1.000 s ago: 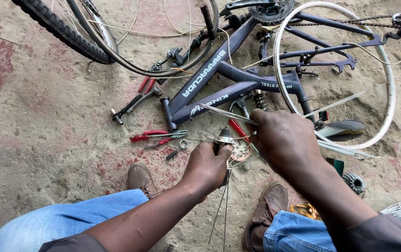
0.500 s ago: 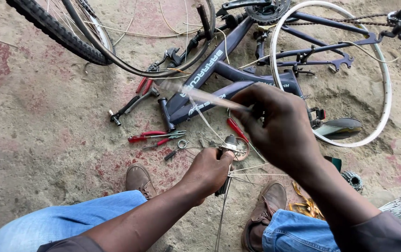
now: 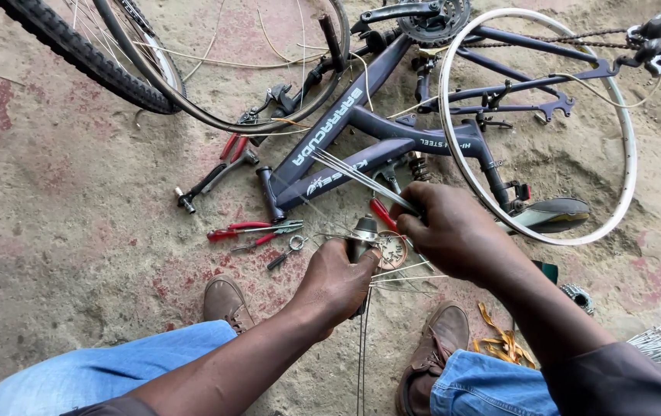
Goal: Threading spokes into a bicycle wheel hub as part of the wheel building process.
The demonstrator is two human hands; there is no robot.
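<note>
Right hand [image 3: 453,231] has dropped from its raised position – pinching spokes [image 3: 361,179] at the hub [image 3: 364,231], which the left hand [image 3: 338,277] clasps.

Sandy, red-stained ground [image 3: 61,200] bears a dark bicycle frame [image 3: 361,135], white rim [image 3: 629,154] and red-handled pliers [image 3: 253,229].

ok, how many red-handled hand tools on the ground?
3 visible: red-handled pliers beside the dark bike frame, red-handled cutters lower down, a red handle by the right hand. Others may be hidden.
</note>
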